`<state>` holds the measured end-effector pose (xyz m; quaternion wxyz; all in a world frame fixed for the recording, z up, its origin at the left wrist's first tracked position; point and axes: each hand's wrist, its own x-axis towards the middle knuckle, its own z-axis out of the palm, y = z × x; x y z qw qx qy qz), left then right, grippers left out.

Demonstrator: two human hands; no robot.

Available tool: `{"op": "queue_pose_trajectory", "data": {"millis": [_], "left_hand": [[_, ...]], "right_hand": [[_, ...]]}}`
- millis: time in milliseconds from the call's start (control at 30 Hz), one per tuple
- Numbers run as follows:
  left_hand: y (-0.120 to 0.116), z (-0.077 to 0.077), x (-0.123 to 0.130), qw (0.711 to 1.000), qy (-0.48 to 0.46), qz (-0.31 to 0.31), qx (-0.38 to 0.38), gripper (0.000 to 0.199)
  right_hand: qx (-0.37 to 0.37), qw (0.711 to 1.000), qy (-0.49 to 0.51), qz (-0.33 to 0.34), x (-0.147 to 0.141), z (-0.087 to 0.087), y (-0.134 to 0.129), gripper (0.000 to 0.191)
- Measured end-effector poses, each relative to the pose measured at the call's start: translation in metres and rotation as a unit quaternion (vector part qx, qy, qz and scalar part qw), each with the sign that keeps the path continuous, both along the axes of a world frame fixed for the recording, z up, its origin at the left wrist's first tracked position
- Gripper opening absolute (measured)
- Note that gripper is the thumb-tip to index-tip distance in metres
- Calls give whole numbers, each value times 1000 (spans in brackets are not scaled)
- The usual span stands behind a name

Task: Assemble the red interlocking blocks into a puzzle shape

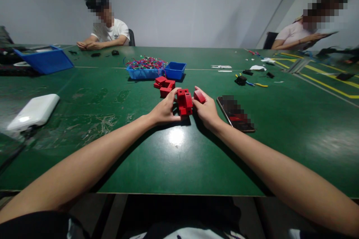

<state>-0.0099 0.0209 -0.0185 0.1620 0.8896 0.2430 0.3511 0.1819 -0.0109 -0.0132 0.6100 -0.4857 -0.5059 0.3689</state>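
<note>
Near the middle of the green table point(179, 157), my left hand point(166, 108) is closed around a red blocky part point(184, 102) with small holes in its top. Just to the right, my right hand point(206, 109) pinches a smaller red piece point(199, 96) with a curved face. A narrow gap shows between the two red things. Several more red parts point(166, 91) lie behind my left hand. How the fingers meet the undersides of the held pieces is hidden.
Behind the red parts are a blue bin of coloured wires point(146, 71) and another blue bin point(175, 70). A phone point(235, 114) lies right of my right hand, a white device point(35, 111) at left. Pliers point(259, 85) lie farther right. Two people sit across the table.
</note>
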Motion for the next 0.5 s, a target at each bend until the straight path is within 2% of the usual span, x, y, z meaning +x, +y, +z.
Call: {"op": "queue_pose_trajectory", "data": {"millis": [167, 300, 500], "left_hand": [[-1, 0, 1, 1000, -6, -3, -5, 105], [-2, 2, 2, 1000, -10, -5, -7, 104], [-2, 3, 2, 1000, -6, -3, -5, 103]], "right_hand": [[-18, 999, -20, 18, 2, -3, 3, 74], [-31, 999, -44, 4, 3, -1, 0, 74], [-51, 998, -24, -9, 2, 3, -2, 82]]}}
